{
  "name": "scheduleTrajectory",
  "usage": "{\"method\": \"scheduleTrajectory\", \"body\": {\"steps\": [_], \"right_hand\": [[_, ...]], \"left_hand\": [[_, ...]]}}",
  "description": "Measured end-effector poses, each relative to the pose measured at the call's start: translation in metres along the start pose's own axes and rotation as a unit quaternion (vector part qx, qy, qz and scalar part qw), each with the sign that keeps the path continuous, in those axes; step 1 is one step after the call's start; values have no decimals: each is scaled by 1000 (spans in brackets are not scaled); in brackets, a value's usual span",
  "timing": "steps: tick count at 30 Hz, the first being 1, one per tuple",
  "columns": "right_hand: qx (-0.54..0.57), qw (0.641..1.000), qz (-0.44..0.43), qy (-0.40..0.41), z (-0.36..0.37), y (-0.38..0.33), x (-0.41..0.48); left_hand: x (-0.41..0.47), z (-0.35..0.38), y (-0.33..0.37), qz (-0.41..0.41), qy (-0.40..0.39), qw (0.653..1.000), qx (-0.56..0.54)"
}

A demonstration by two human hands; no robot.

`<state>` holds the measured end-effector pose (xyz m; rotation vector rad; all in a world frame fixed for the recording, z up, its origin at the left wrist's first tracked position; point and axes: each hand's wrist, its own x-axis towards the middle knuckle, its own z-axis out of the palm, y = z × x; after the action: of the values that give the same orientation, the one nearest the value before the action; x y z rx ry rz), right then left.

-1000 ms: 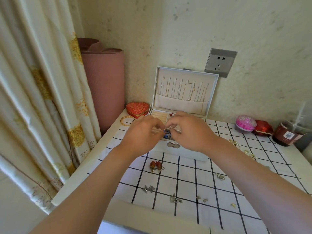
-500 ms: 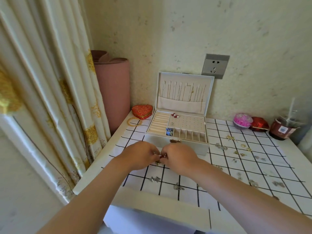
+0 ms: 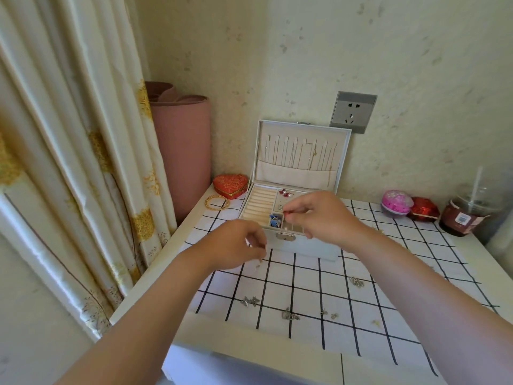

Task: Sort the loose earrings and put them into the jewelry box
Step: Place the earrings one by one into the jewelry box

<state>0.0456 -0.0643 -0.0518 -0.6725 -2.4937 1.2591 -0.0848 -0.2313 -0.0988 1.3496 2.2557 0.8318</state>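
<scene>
Right hand (image 3: pixel 319 215) has risen from the table (image 3: pixel 222 333) over the jewelry box (image 3: pixel 305 245), pinching a red earring (image 3: pixel 286 213), ready to drop in; left hand (image 3: pixel 236 245) is curled, grasp unclear

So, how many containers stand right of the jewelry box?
3: pink round case, red case beside it, then lidded cup farthest right. The right arm may hide others.

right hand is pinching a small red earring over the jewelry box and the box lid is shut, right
Not quite. The head view shows the lid open, standing upright. The rest holds: the right hand pinches a small red earring over the jewelry box.
</scene>
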Motion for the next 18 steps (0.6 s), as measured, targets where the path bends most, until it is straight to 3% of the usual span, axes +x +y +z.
{"method": "scheduleTrajectory", "body": {"steps": [5, 14, 18], "right_hand": [[76, 995, -7, 60, -15, 5, 8], [-37, 998, -40, 40, -2, 33, 29], [-102, 993, -57, 14, -3, 42, 36]], "left_hand": [[17, -8, 10, 37, 130, 981, -139], [48, 2, 20, 39, 255, 934, -247], [56, 5, 18, 47, 262, 926, -269]]}}
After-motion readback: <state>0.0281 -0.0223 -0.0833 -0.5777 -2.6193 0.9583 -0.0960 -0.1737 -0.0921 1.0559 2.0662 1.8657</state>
